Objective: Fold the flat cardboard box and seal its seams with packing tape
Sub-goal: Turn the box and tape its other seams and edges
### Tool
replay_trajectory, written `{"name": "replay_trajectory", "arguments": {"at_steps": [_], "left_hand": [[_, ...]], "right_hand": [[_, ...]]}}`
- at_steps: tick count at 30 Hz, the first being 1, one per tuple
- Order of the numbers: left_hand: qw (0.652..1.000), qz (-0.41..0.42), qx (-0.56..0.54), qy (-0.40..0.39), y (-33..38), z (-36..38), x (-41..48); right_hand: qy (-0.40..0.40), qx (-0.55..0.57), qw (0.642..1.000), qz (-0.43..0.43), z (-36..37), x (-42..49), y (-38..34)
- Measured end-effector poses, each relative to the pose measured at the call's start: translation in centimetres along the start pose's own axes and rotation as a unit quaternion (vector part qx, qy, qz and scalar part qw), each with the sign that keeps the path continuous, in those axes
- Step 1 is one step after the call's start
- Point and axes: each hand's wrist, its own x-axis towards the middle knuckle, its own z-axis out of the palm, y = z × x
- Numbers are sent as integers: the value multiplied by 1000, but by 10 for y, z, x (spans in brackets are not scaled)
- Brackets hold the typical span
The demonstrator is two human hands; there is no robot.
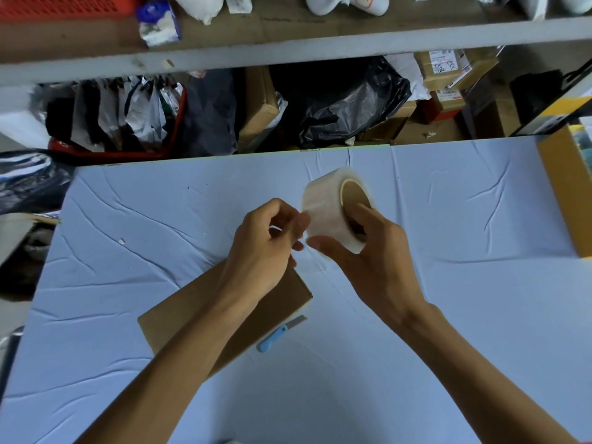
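Right hand (374,267) grips tape (326,203), fingers curled into its core, so left hand (262,248), fingers pinched on its edge, can likely peel the end; flat box (272,306) waits at 7 o'clock, under left forearm (192,341).

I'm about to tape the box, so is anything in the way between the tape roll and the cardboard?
Only the left hand and its forearm, over the cardboard box below the tape roll. The blue knife lies beside the box, off it.
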Motion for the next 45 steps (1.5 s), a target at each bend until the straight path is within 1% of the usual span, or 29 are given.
{"name": "replay_trajectory", "arguments": {"at_steps": [2, 3, 6, 9, 12, 15, 18, 21, 24, 27, 31, 33, 36, 38, 39, 43, 45], "left_hand": [[999, 20, 31, -16, 0, -1, 1], [999, 20, 28, -25, 1, -1, 2], [998, 20, -12, -58, 1, -2, 4], [996, 41, -36, -68, 0, -2, 4], [994, 109, 26, -14, -2, 0, 5], [975, 198, 89, 48, -5, 3, 5], [956, 248, 142, 68, -9, 3, 6], [948, 275, 144, 77, -11, 4, 5], [941, 300, 121, 103, -9, 9, 2], [950, 283, 82, 106, -11, 8, 3], [978, 200, 9, 62, -13, 2, 6], [978, 203, 2, 56, -10, 2, 6], [969, 238, 9, 63, -6, 1, 6], [971, 232, -5, 57, -5, 0, 5], [975, 214, -15, 53, -4, -1, 4], [993, 89, -79, 20, 2, -11, 8], [995, 63, -80, -6, 4, -16, 11]], "right_hand": [[-6, -6, 1000, -5, -1, -1, -2], [-9, -6, 1000, -5, -2, -2, -2], [-16, -27, 999, -8, -5, -2, -3], [-27, -6, 1000, 7, -8, -1, -4], [-34, 22, 999, 31, -9, 1, -4], [-41, 31, 998, 41, -10, 1, -5], [-43, 45, 997, 44, -9, 0, -5], [-63, 60, 995, 53, -11, 1, -5], [-92, 36, 991, 86, -13, 6, -8], [-90, 5, 990, 107, -12, 9, -11], [-54, -15, 994, 95, -13, 9, -16], [-50, -24, 994, 91, -13, 9, -19], [-61, -30, 994, 86, -11, 8, -20], [-68, -26, 993, 91, -10, 8, -19], [-71, -29, 993, 93, -10, 8, -19], [-75, -51, 991, 99, -10, 6, -15], [-79, -57, 991, 96, -9, 5, -16]]}}
